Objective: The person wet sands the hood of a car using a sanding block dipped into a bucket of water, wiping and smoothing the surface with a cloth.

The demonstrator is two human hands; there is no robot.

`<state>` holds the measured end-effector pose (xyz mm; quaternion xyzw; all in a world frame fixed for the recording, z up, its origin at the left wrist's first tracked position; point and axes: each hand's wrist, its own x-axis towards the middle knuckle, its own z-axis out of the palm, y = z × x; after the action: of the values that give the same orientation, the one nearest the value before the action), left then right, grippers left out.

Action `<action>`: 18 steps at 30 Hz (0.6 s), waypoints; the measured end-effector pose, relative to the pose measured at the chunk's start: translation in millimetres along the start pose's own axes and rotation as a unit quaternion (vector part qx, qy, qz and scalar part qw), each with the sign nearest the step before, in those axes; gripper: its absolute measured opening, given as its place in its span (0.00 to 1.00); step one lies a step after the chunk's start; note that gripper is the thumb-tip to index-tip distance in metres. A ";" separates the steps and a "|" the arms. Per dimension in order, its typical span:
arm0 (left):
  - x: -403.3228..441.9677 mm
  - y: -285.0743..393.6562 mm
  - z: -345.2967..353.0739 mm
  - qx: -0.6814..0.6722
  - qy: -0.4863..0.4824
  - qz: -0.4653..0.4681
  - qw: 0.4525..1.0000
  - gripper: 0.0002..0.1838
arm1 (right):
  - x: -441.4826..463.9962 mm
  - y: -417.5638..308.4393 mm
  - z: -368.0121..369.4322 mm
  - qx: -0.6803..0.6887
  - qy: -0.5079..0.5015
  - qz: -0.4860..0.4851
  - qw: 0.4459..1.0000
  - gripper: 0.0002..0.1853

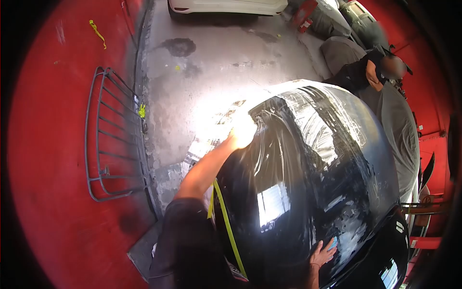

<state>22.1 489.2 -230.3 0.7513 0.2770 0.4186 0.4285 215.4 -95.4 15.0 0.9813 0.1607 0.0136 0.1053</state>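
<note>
A: Your right hand [323, 254] rests on the glossy black curved car panel [313, 192], fingers partly spread, with what looks like a small light-blue block [333, 243] held under the fingertips.

B: And your left hand [244, 132] is ahead and to the left of it, by the panel's edge. Glare washes out the fingers, so I can't tell how open it is or whether it grips anything.

A: The step in hand looks like working that block over the surface. I'd lay it flat and press evenly across your fingers, not with one tip.

B: Agreed. Milky whitish smears [353, 229] lie just ahead and right of your right hand; short, overlapping strokes should suit there, lighter where the panel curves away.

A: Mind the long yellow-green strip [230, 231], well left of your right hand. Your sleeve [187, 236] could snag it when you reach.
</note>
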 end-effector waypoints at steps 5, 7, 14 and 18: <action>-111.6 122.2 -60.1 0.186 -0.058 -0.114 0.974 0.34 | 6.6 9.5 10.3 -0.014 0.019 -0.027 0.999 0.38; -20.2 68.7 -33.7 0.195 -0.042 -0.091 0.976 0.31 | 5.6 8.0 7.4 -0.021 0.016 -0.018 1.000 0.39; 36.0 71.9 -18.1 0.202 -0.093 0.007 0.975 0.31 | 4.8 9.2 1.4 -0.003 0.007 -0.027 1.000 0.38; -4.1 132.2 -15.0 0.225 -0.181 -0.039 0.957 0.35 | 1.6 1.1 -3.0 0.006 -0.003 -0.013 1.000 0.39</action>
<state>14.7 428.8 -112.0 0.8797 0.3113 0.1858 0.3078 217.1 -95.3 18.2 0.9798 0.1733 0.0080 0.0997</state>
